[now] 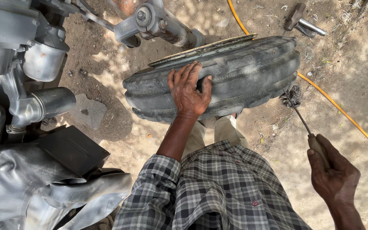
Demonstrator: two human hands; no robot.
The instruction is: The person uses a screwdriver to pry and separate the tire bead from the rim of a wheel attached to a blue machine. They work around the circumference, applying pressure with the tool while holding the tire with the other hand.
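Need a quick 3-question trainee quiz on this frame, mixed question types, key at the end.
1. True or false: the left hand rests flat on the tread of the tyre.
2. What does the right hand grip?
A. a hammer
B. a screwdriver with a wooden handle
C. the yellow hose
3. Fill in: the screwdriver's tip points toward the ____.

Key:
1. True. The fingers spread over the tread.
2. B. The hammer lies untouched on the dirt ground beyond the tyre.
3. Tyre; whether the tip touches it cannot be told.
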